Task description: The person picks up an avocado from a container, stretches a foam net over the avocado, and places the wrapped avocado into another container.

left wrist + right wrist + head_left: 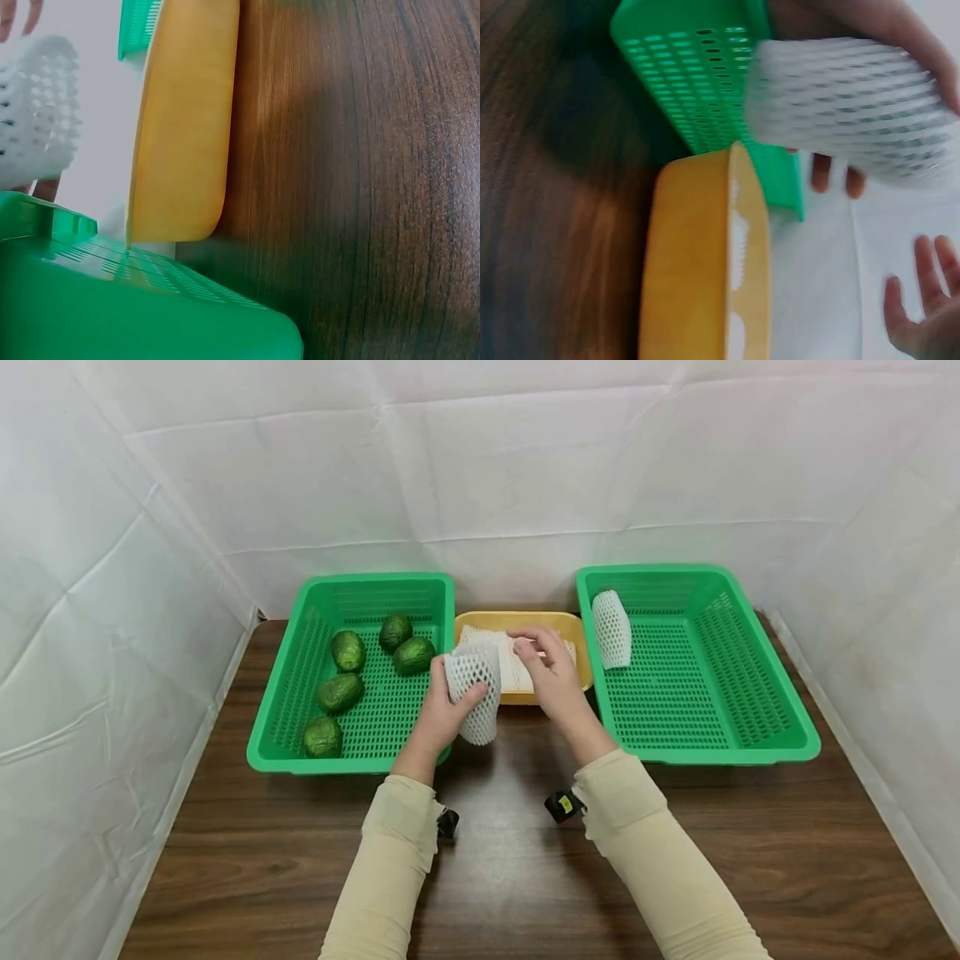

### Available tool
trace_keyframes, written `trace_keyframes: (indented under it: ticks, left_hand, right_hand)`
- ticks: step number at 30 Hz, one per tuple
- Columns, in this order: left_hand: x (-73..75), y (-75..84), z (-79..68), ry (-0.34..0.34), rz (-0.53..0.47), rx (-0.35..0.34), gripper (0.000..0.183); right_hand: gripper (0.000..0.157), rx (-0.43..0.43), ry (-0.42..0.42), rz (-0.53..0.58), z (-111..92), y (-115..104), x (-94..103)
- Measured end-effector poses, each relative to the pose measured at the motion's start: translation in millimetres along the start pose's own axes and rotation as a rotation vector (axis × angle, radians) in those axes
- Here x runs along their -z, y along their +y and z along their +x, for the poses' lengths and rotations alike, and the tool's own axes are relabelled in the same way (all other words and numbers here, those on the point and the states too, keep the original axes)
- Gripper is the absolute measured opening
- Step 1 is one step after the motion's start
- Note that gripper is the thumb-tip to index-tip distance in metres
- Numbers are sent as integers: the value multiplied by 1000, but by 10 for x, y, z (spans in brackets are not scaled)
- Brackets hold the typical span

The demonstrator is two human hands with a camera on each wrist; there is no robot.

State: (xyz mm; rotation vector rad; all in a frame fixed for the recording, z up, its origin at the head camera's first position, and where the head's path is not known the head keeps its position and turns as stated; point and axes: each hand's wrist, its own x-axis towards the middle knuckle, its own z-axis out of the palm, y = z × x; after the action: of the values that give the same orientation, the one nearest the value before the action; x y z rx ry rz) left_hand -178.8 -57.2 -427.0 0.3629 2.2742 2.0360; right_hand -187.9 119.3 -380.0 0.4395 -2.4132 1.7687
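My left hand [437, 717] grips a white foam net sleeve [476, 697], its thumb across the front. The sleeve looks rounded out; whether something is inside I cannot tell. In the right wrist view, fingertips show below the same sleeve [847, 105]. My right hand [557, 681] hovers over the yellow tray [517, 698], fingers loosely bent and holding nothing; the right wrist view shows this hand [930, 322] with its fingers apart. Flat white foam net sleeves [514, 672] lie in the tray, partly hidden by both hands.
Left of the tray stands a green basket [258, 727] with several dark green avocados [341, 693]. At the right, another green basket [806, 747] holds one white foam net sleeve [612, 629] against its left wall. All rest on a brown wooden table [495, 877], with white sheeting [517, 468] around.
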Motion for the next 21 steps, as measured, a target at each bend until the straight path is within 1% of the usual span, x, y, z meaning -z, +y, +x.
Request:
trace_keyframes:
  ticks: [1,2,3,5,7,8,9,11,13,15,16,18,20,21]
  left_hand:
    - [3,19,-5,1,-11,-21,61]
    - [1,61,-19,0,-21,-54,59]
    - [2,90,-26,-6,-30,-92,54]
    - [2,174,-54,-16,-33,-146,46]
    - [-3,244,-76,-17,-31,-183,41]
    - [-5,269,-84,-17,-31,-194,39]
    - [-2,262,-80,-22,-41,-193,37]
    - [0,199,-58,-27,-70,-178,40]
    - [6,108,-30,-33,-103,-164,44]
    - [9,16,-4,-27,-122,-137,47]
    - [12,-28,9,-17,-121,-121,49]
    - [14,-50,15,18,-118,-97,49]
    - [15,-51,21,57,-117,-82,44]
    - [17,-48,24,70,-117,-79,41]
  right_hand:
    - [32,-29,-32,30,-9,20,-5]
    - [36,-69,-82,57,-21,33,-11]
    - [40,-112,-144,75,-35,44,-19]
    - [49,-198,-266,114,-61,75,-36]
    - [58,-256,-342,169,-81,107,-60]
    - [63,-280,-362,191,-89,116,-75]
    - [68,-298,-374,203,-96,124,-92]
    - [76,-312,-377,200,-102,141,-124]
    - [81,-316,-373,157,-104,150,-148]
    - [80,-313,-379,99,-123,45,-147]
    - [80,-307,-379,72,-129,42,-152]
    - [82,-301,-375,29,-142,44,-169]
    - [84,-290,-361,23,-158,55,-193]
    - [87,-290,-349,33,-158,110,-216]
